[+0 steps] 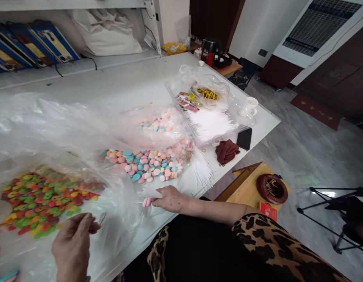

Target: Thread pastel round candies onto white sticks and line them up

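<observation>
My right hand (169, 199) is closed around a thin white stick threaded with pink candies (146, 202). A white sheet or bundle (150, 192) shows at the same fingertips; its kind is unclear. To the left, my left hand (74, 239) is pinched beside the ring gummies (43, 196), which lie in an opened clear bag. A small thin loop (102, 218) is close to its fingertips, and whether the hand holds it I cannot tell. Beyond my right hand, pastel button candies (148, 162) spill from another clear bag (122, 137). White sticks (201, 168) lie fanned beside them.
At the table's far right, a clear tray (195, 138) holds more white sticks and gold twist ties (207, 93). Nearby are a brown cloth (227, 152), a phone (244, 138) and a white cup (251, 105). A wooden stool (238, 196) stands below the edge.
</observation>
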Demonstrator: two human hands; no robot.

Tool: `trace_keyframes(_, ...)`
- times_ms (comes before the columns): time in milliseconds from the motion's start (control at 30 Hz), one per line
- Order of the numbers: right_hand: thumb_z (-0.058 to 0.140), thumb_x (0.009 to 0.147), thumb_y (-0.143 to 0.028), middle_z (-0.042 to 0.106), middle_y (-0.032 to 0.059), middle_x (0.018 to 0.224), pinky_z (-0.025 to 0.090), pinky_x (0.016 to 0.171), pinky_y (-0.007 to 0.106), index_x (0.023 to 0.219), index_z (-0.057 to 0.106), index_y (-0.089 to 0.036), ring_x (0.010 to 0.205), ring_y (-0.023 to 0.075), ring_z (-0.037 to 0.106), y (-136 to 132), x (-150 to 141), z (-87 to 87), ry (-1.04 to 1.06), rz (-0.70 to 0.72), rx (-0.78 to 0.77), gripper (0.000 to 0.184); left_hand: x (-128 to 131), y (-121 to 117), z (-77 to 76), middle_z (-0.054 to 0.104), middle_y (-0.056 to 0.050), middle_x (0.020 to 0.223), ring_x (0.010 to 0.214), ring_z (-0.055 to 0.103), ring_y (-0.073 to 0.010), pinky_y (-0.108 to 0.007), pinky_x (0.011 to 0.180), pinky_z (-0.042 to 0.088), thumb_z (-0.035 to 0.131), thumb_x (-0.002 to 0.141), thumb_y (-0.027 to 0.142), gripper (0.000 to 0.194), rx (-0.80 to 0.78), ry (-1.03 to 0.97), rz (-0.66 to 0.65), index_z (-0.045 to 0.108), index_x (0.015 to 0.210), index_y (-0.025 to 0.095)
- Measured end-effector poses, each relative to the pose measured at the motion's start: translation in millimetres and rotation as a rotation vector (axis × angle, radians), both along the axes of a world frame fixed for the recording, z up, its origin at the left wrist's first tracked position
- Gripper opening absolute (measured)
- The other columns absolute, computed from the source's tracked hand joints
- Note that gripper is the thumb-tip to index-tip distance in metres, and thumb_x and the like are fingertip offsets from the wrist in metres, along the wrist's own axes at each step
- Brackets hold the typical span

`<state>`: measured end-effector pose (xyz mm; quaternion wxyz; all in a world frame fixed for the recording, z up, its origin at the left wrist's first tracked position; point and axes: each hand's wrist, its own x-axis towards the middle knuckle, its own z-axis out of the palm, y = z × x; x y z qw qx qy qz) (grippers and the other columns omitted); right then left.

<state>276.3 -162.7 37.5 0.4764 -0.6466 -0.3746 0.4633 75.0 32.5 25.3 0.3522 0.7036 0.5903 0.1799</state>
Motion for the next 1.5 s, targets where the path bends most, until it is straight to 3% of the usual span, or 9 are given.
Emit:
trace_keyframes(67, 0.058, 0.081, -0.015, 0.074, -0.0097, 0.098, 0.045, 0.089, 0.021, 0.088, 0.075, -0.028, 0.099, 0.0136, 0.066, 4.3, -5.3, 3.5, 0.009, 0.024, 0.029, 0.023, 11.9, -27.0, 12.1, 0.06, 0.006, 0.063, 0.053, 0.053, -0.0116, -0.028, 0.056, 0.046, 0.071, 0.062, 0.039, 0.029, -0.293, -0.372, 0.151, 0.059, 0.08, 0.02)
trace_keyframes(200, 0.064, 0.079, -0.026, 0.075, -0.0041, 0.095, 0.049, 0.086, 0.029, 0.09, 0.076, -0.027, 0.095, 0.0202, 0.068, 7.5, -17.5, 5.1, -0.127, -0.016, -0.044, 0.017, 37.8, -65.4, 19.3, 0.056, 0.006, 0.062, 0.049, 0.048, -0.005, -0.02, 0.049, 0.038, 0.075, 0.06, 0.025, 0.027, -0.693, -0.793, 0.118, 0.059, 0.079, 0.016)
trace_keyframes(367, 0.062, 0.078, -0.028, 0.075, -0.0002, 0.098, 0.05, 0.087, 0.036, 0.093, 0.076, -0.027, 0.094, 0.0235, 0.068, 12.1, -16.6, -6.6, -0.164, -0.068, -0.006, 0.02, 36.2, -59.4, 0.4, 0.059, 0.003, 0.062, 0.046, 0.05, -0.0056, -0.02, 0.05, 0.04, 0.071, 0.07, 0.028, 0.024, -0.826, -1.018, 0.096, 0.06, 0.087, 0.015)
trace_keyframes(567, 0.063, 0.077, -0.031, 0.076, 0.0011, 0.094, 0.051, 0.083, 0.035, 0.089, 0.076, -0.024, 0.09, 0.0231, 0.068, 5.7, -21.2, -4.7, -0.158, -0.095, 0.025, 0.019, 32.7, -67.9, -0.3, 0.059, 0.003, 0.059, 0.044, 0.052, -0.0071, -0.021, 0.048, 0.04, 0.073, 0.073, 0.031, 0.024, -0.889, -1.046, -0.043, 0.062, 0.086, 0.013)
trace_keyframes(967, 0.057, 0.084, -0.032, 0.071, 0.0001, 0.081, 0.046, 0.07, 0.028, 0.087, 0.074, -0.024, 0.075, 0.0189, 0.063, 6.7, -22.1, -2.8, -0.43, 0.022, 0.003, 0.019, 32.4, -73.4, 0.2, 0.063, 0.0, 0.061, 0.041, 0.051, -0.0067, -0.021, 0.046, 0.037, 0.079, 0.066, 0.031, 0.027, -0.876, -0.905, -0.181, 0.063, 0.077, 0.012)
trace_keyframes(1133, 0.056, 0.083, -0.035, 0.067, 0.0031, 0.074, 0.044, 0.07, 0.029, 0.08, 0.071, -0.021, 0.073, 0.0194, 0.059, 19.0, -32.0, -2.3, -0.48, -0.029, 0.065, 0.02, 44.2, -87.5, -4.9, 0.052, 0.006, 0.05, 0.032, 0.035, -0.0025, -0.02, 0.037, 0.023, 0.078, 0.065, 0.044, 0.038, -0.929, -0.951, -0.113, 0.053, 0.067, 0.015)
trace_keyframes(1333, 0.066, 0.072, -0.035, 0.054, -0.0037, 0.053, 0.037, 0.047, 0.025, 0.074, 0.066, -0.016, 0.046, 0.011, 0.045, 27.6, -39.5, -6.1, 0.022, -0.216, -0.045, 0.019, 40.7, -84.2, 10.7, 0.049, 0.005, 0.052, 0.034, 0.033, -0.003, -0.02, 0.036, 0.018, 0.063, 0.076, 0.057, 0.046, -0.621, -0.803, 0.016, 0.064, 0.081, 0.012)
trace_keyframes(1433, 0.07, 0.067, -0.035, 0.048, -0.0067, 0.047, 0.032, 0.041, 0.023, 0.076, 0.066, -0.014, 0.04, 0.0086, 0.038, 22.8, -33.2, -6.3, 0.127, -0.325, -0.072, 0.023, 21.3, -57.8, 10.1, 0.051, 0.005, 0.058, 0.04, 0.036, -0.0043, -0.021, 0.04, 0.026, 0.068, 0.073, 0.046, 0.042, -0.421, -0.635, 0.096, 0.067, 0.1, 0.014)
trace_keyframes(1500, 0.072, 0.065, -0.033, 0.048, -0.0067, 0.046, 0.031, 0.039, 0.022, 0.075, 0.065, -0.014, 0.039, 0.0081, 0.039, 16.4, -25.2, -8.7, 0.14, -0.371, -0.071, 0.023, 4.8, -37.4, 1.5, 0.05, 0.005, 0.058, 0.048, 0.041, -0.0065, -0.022, 0.049, 0.035, 0.068, 0.072, 0.035, 0.029, -0.185, -0.482, 0.188, 0.069, 0.093, 0.015)
